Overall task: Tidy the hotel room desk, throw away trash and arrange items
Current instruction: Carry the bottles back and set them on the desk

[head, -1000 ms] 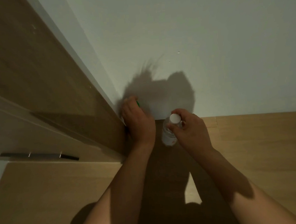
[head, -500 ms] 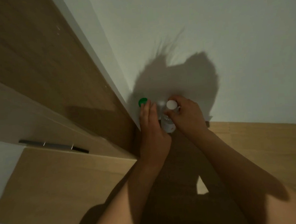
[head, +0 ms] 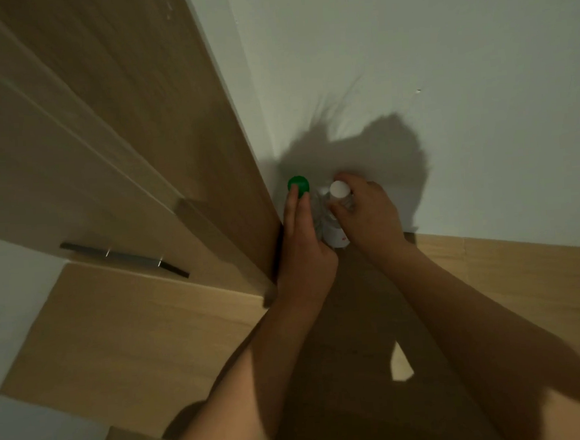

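Nearest to me, two bare forearms are reaching up the middle of the frame over the wooden desk [head: 512, 273], throwing a wide shadow across it. Further in, the left hand [head: 303, 239] is lying with its fingers straight along the side of a green-capped bottle [head: 298, 184], pressing it rather than wrapping it; most of that bottle is hidden behind the hand. Just to the right, the right hand [head: 367, 214] is curling its fingers and thumb round the neck of a clear plastic bottle with a white cap [head: 338, 189]. The two bottles are standing upright, side by side and seemingly touching, in the corner at centre frame where the tall wooden cabinet [head: 121, 135] is meeting the pale wall [head: 441, 54].

Such bottles look light and thin-walled, so I would judge they dent under a hard squeeze and tip easily. The stiff neck below the cap seems the surest hold; the smooth body may slip.
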The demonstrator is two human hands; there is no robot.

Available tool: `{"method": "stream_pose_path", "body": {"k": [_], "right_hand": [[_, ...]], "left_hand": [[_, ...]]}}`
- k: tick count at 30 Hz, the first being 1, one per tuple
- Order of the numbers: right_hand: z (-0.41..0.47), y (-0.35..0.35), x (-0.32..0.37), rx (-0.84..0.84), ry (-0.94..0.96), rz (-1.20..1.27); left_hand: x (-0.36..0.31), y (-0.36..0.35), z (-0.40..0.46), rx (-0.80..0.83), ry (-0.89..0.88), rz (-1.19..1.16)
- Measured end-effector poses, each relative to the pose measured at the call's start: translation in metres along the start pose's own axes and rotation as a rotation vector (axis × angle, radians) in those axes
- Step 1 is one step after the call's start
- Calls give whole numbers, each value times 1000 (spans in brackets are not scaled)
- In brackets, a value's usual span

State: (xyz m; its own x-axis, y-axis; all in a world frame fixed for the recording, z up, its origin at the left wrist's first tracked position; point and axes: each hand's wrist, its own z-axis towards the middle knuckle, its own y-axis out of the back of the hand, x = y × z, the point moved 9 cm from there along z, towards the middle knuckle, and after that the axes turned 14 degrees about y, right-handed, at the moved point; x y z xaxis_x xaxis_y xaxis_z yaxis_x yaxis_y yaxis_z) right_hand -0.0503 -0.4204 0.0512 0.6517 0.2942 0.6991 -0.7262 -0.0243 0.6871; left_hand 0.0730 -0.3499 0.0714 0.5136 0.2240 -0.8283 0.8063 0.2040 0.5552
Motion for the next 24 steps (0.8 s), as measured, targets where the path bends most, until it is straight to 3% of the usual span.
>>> {"method": "stream_pose_path", "body": {"k": [6,16,21,24], "right_hand": [[-16,20,14,-29,57,57],[-118,106,-13,-281,-48,-153],[-191,165,-40,-325,-251,-241],[-241,199,-54,-367,-402,-237]], "left_hand": [[-1,2,-4,-29,-35,11],[-60,-34,-34,-110,-428,215],[-90,-98,-78,-58,-672,153],[-120,-127,-112,44,-685,127]]}}
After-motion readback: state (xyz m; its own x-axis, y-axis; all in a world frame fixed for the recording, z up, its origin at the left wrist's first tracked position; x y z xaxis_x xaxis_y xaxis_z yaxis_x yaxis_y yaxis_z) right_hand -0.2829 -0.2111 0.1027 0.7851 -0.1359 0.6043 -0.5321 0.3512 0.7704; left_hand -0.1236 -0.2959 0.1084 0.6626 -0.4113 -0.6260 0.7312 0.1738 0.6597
